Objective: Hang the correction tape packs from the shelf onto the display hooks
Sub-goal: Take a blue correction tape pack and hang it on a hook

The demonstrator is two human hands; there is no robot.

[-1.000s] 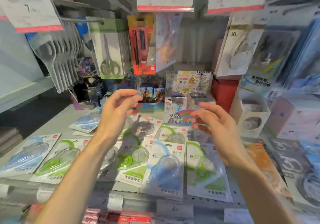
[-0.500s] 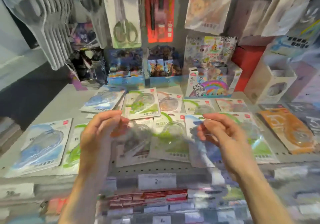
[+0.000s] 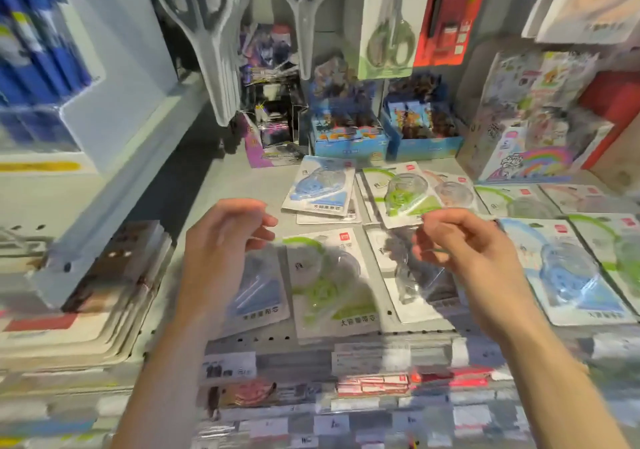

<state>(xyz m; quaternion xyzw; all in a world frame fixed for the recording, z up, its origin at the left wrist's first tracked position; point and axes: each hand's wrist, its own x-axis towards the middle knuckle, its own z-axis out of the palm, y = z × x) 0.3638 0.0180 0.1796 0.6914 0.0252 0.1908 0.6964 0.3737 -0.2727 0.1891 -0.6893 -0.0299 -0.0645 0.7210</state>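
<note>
Both hands are hovering above the grey shelf (image 3: pixel 242 185), well apart from each other. The left hand (image 3: pixel 221 251) is curling its fingers loosely with thumb and fingertips close together, and whether it is pinching anything cannot be told through the blur. The right hand (image 3: pixel 464 251) is also curling its fingers; a thin clear edge seems to be showing at its fingertips, but a firm grip cannot be told. Between and below the hands, a green correction tape pack (image 3: pixel 332 285) is lying flat, its long axis running away from the person, with the red logo corner at the far end and the printed label at the near end. Just beside the left hand, partly under it, a blue pack (image 3: pixel 259 292) is lying the same way. Under the right hand a clear-and-dark pack (image 3: pixel 415 282) is lying flat. Beyond the hands, another blue pack (image 3: pixel 322 188) and another green pack (image 3: pixel 401 192) are lying slightly tilted. Above them, packaged scissors (image 3: pixel 388 25) are hanging.
</note>
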